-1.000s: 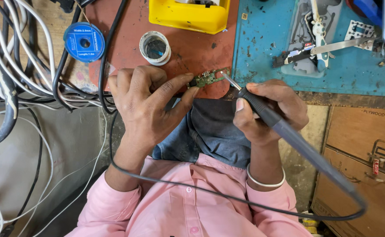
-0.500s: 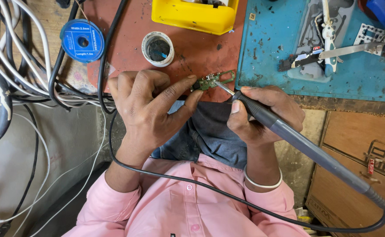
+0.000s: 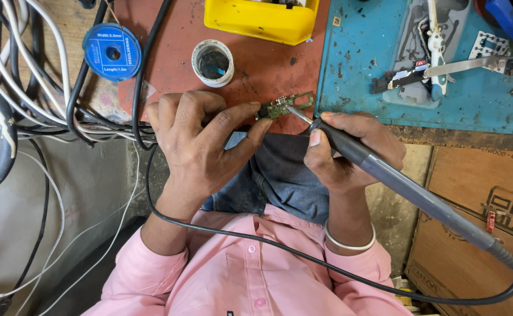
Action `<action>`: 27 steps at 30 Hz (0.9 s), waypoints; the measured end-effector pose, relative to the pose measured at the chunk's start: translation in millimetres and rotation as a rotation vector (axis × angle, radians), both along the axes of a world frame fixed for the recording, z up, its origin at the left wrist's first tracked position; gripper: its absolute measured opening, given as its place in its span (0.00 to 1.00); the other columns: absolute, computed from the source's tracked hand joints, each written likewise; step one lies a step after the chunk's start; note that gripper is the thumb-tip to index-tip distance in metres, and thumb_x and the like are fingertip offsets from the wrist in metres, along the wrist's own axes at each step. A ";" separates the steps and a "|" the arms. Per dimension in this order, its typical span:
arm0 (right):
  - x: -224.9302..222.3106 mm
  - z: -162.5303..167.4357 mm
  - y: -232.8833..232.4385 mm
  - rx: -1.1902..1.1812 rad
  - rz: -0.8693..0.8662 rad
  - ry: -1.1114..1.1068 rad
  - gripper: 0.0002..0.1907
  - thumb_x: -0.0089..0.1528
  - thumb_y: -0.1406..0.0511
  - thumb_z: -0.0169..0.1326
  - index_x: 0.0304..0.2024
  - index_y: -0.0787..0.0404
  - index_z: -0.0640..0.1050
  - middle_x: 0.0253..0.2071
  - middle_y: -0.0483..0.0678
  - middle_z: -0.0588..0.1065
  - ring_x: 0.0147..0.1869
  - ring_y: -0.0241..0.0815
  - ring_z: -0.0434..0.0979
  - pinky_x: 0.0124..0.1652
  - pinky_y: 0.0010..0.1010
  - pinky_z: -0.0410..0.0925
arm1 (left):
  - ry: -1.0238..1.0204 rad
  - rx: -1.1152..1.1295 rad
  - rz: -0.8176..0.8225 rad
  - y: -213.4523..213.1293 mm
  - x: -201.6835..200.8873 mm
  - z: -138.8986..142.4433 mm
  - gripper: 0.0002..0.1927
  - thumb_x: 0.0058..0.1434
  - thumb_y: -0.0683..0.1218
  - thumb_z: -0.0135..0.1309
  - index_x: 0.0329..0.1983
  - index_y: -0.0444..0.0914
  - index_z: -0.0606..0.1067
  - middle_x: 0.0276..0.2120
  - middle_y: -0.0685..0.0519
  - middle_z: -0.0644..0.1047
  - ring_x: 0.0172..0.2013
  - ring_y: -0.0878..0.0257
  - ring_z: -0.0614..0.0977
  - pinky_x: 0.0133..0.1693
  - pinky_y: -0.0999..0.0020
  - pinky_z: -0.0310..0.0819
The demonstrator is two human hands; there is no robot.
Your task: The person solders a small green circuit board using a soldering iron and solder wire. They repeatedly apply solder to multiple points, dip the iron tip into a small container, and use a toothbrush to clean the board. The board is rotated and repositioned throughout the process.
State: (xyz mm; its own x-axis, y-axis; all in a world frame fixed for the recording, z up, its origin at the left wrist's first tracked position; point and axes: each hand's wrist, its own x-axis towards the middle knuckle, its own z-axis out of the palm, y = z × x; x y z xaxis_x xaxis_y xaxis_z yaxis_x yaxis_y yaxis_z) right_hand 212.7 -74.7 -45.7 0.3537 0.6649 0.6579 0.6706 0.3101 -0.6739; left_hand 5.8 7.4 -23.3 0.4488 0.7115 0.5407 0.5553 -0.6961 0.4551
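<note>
The left hand pinched a small green circuit board between thumb and fingers, holding it just above the near edge of the table. The right hand was closed pen-style around a soldering iron, its tip touching the board's right side. Judged step: soldering or reworking a joint. The next move would call for a steady tip and a still board. Beyond the left fingers stood a small round pot holding dark paste, likely flux. Farther off sat a yellow bin; its contents were unclear.
</note>
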 end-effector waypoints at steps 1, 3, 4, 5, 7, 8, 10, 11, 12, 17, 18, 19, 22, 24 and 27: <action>0.2 0.3 0.2 -0.003 0.009 0.007 0.14 0.63 0.61 0.64 0.37 0.68 0.79 0.25 0.46 0.76 0.22 0.34 0.74 0.24 0.22 0.67 | -0.001 0.000 0.000 0.0 -0.2 0.0 0.17 0.61 0.54 0.77 0.49 0.50 0.83 0.41 0.60 0.71 0.45 0.59 0.71 0.50 0.58 0.57; 0.7 1.0 -0.2 -0.010 0.013 -0.027 0.14 0.62 0.62 0.64 0.37 0.68 0.80 0.24 0.47 0.76 0.22 0.34 0.74 0.24 0.22 0.66 | 0.002 -0.003 -0.001 -0.4 -0.2 0.0 0.17 0.61 0.54 0.77 0.49 0.50 0.83 0.41 0.60 0.71 0.45 0.59 0.71 0.50 0.58 0.57; 0.6 1.2 -0.2 -0.012 0.016 -0.043 0.13 0.62 0.62 0.64 0.37 0.68 0.80 0.24 0.47 0.76 0.22 0.34 0.74 0.24 0.22 0.66 | 0.005 -0.004 -0.002 -0.3 -0.9 0.1 0.17 0.61 0.54 0.77 0.49 0.50 0.83 0.41 0.60 0.71 0.45 0.59 0.71 0.50 0.58 0.57; 0.5 1.1 -0.6 -0.015 0.022 -0.028 0.13 0.62 0.62 0.64 0.37 0.68 0.80 0.25 0.48 0.76 0.22 0.34 0.75 0.25 0.22 0.66 | 0.008 -0.006 -0.003 -0.4 -1.1 0.1 0.17 0.61 0.54 0.77 0.49 0.50 0.83 0.41 0.60 0.71 0.45 0.59 0.71 0.50 0.58 0.57; 0.5 0.8 -1.4 -0.019 0.032 0.002 0.13 0.64 0.63 0.64 0.39 0.68 0.80 0.27 0.49 0.77 0.24 0.34 0.76 0.26 0.22 0.68 | -0.010 -0.035 -0.007 -0.8 -0.3 -0.4 0.17 0.61 0.53 0.76 0.50 0.50 0.83 0.42 0.59 0.71 0.45 0.59 0.70 0.49 0.61 0.58; -0.2 0.6 -2.0 -0.018 0.021 0.015 0.13 0.63 0.62 0.64 0.39 0.68 0.80 0.27 0.49 0.77 0.24 0.34 0.76 0.26 0.22 0.68 | -0.018 -0.051 -0.007 -1.0 -0.6 -0.2 0.17 0.61 0.52 0.75 0.50 0.50 0.83 0.42 0.59 0.70 0.45 0.59 0.69 0.48 0.62 0.58; -1.0 -0.1 -2.8 -0.010 0.000 0.041 0.14 0.63 0.62 0.65 0.39 0.68 0.80 0.27 0.48 0.77 0.24 0.35 0.76 0.26 0.22 0.68 | -0.007 -0.024 -0.004 -0.8 -0.4 -0.3 0.17 0.61 0.54 0.77 0.49 0.50 0.83 0.41 0.59 0.71 0.45 0.59 0.70 0.49 0.60 0.58; -0.8 -0.3 -3.4 -0.017 -0.002 0.036 0.14 0.63 0.62 0.65 0.39 0.68 0.80 0.27 0.48 0.77 0.24 0.34 0.76 0.26 0.22 0.68 | -0.002 -0.011 -0.002 -0.8 -0.1 -0.3 0.17 0.61 0.54 0.77 0.49 0.50 0.83 0.41 0.59 0.71 0.44 0.60 0.70 0.50 0.58 0.57; -0.9 -0.3 -3.7 -0.023 -0.004 0.031 0.14 0.64 0.62 0.64 0.39 0.68 0.80 0.26 0.47 0.77 0.24 0.34 0.76 0.26 0.22 0.68 | 0.003 -0.005 0.000 -0.6 -0.6 0.1 0.17 0.61 0.55 0.77 0.49 0.50 0.83 0.41 0.59 0.71 0.44 0.59 0.70 0.49 0.58 0.57; -0.9 -0.8 -3.6 -0.033 -0.019 0.005 0.15 0.63 0.61 0.65 0.38 0.68 0.80 0.24 0.45 0.76 0.22 0.33 0.75 0.25 0.22 0.67 | -0.006 -0.002 -0.017 0.8 -1.5 0.9 0.18 0.62 0.55 0.77 0.50 0.49 0.84 0.40 0.59 0.70 0.44 0.59 0.70 0.47 0.61 0.57; -0.9 -0.8 -3.4 -0.029 -0.020 -0.002 0.15 0.63 0.61 0.65 0.38 0.68 0.80 0.24 0.45 0.76 0.22 0.33 0.74 0.25 0.22 0.67 | 0.001 0.000 -0.015 0.6 -1.6 1.1 0.18 0.61 0.55 0.77 0.50 0.49 0.84 0.40 0.59 0.70 0.44 0.59 0.70 0.47 0.60 0.57; -0.7 -1.0 -3.1 -0.025 -0.020 -0.008 0.15 0.63 0.61 0.65 0.38 0.68 0.80 0.24 0.45 0.76 0.22 0.33 0.74 0.25 0.22 0.67 | 0.008 0.002 -0.011 0.2 -1.6 1.1 0.18 0.61 0.55 0.77 0.50 0.49 0.84 0.40 0.59 0.70 0.44 0.59 0.70 0.48 0.59 0.56; -1.6 -1.3 -2.7 -0.018 -0.016 -0.005 0.15 0.64 0.60 0.65 0.39 0.67 0.80 0.25 0.46 0.76 0.23 0.34 0.75 0.26 0.22 0.68 | 0.009 0.001 -0.011 0.2 -2.4 1.3 0.18 0.61 0.55 0.77 0.50 0.49 0.84 0.40 0.59 0.70 0.44 0.59 0.70 0.47 0.60 0.56; -1.1 -1.4 -2.4 -0.012 -0.012 -0.006 0.15 0.64 0.60 0.65 0.39 0.68 0.79 0.26 0.46 0.77 0.23 0.34 0.75 0.26 0.22 0.68 | 0.000 -0.001 -0.014 0.3 -1.8 0.9 0.18 0.62 0.55 0.77 0.50 0.49 0.84 0.40 0.59 0.70 0.45 0.59 0.70 0.46 0.61 0.57; -0.3 -2.1 -1.8 -0.005 -0.008 -0.006 0.15 0.64 0.60 0.65 0.38 0.68 0.79 0.26 0.47 0.77 0.23 0.34 0.76 0.25 0.22 0.68 | 0.000 0.000 -0.011 -0.3 -1.2 0.7 0.17 0.62 0.55 0.77 0.50 0.49 0.83 0.40 0.59 0.71 0.45 0.59 0.70 0.47 0.60 0.57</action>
State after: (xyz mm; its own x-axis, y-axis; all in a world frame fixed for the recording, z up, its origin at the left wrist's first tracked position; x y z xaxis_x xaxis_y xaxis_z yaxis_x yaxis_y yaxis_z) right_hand 212.3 -76.5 -47.9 0.3551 0.6650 0.6570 0.6772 0.3015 -0.6712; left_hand 4.6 7.1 -22.6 0.4561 0.7067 0.5408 0.5477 -0.7019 0.4553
